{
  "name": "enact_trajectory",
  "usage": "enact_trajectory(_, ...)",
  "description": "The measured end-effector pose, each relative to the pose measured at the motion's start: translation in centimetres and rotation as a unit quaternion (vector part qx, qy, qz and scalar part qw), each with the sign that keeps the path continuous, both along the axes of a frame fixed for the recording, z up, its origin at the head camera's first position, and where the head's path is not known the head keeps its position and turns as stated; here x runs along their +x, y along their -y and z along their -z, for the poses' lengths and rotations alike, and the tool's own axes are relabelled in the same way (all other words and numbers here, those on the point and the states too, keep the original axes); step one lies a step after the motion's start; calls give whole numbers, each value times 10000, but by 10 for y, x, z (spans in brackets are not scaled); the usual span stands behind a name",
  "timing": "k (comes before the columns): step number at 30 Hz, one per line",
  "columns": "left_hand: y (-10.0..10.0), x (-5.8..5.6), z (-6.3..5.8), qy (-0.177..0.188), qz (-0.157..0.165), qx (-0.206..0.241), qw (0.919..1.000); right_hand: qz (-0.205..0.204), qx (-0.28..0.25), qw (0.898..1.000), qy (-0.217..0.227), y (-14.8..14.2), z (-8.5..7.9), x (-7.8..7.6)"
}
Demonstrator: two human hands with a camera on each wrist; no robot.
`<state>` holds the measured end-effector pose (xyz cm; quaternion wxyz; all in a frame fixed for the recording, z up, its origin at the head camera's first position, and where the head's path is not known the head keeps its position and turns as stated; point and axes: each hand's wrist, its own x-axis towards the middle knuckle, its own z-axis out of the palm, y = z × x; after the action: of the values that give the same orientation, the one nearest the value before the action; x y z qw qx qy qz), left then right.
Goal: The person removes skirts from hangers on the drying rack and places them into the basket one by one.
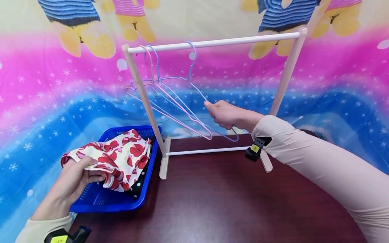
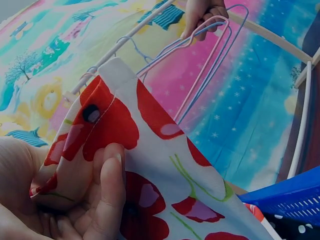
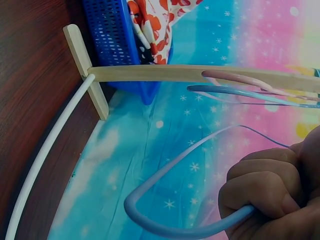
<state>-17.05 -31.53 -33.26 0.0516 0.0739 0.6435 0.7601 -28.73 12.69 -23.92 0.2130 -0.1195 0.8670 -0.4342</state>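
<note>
My left hand (image 1: 76,177) grips a white garment with red flowers (image 1: 130,152) at its edge, thumb on top and fingers tucked beneath. In the left wrist view a dark round spot shows near a white band on this cloth. The garment hangs over a blue basket (image 1: 144,199), with black polka-dot cloth (image 1: 135,191) under it. My right hand (image 1: 226,114) holds one side of a blue hanger (image 3: 200,232), fingers curled around it. This hanger's hook is over the rack's white top rail (image 1: 231,41). A pink hanger (image 3: 235,77) and another blue hanger (image 3: 220,90) hang to its left.
The small rack stands on a dark red table (image 1: 218,199), on wooden posts (image 1: 285,77) joined low down by a white bar (image 1: 209,151). Behind it hangs a colourful printed cloth (image 1: 100,77). The basket sits beside the rack's left foot (image 1: 164,168).
</note>
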Motion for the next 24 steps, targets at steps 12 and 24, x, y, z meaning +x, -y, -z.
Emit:
enact_trajectory(12, -12, -26, -13, 376, 154, -143, 9991, -62, 75, 10000, 11, 5, -1, -2)
enact_trajectory(24, -29, -67, -20, 1029, -66, -902, 9906, -128, 80, 9999, 29, 7, -1, -1)
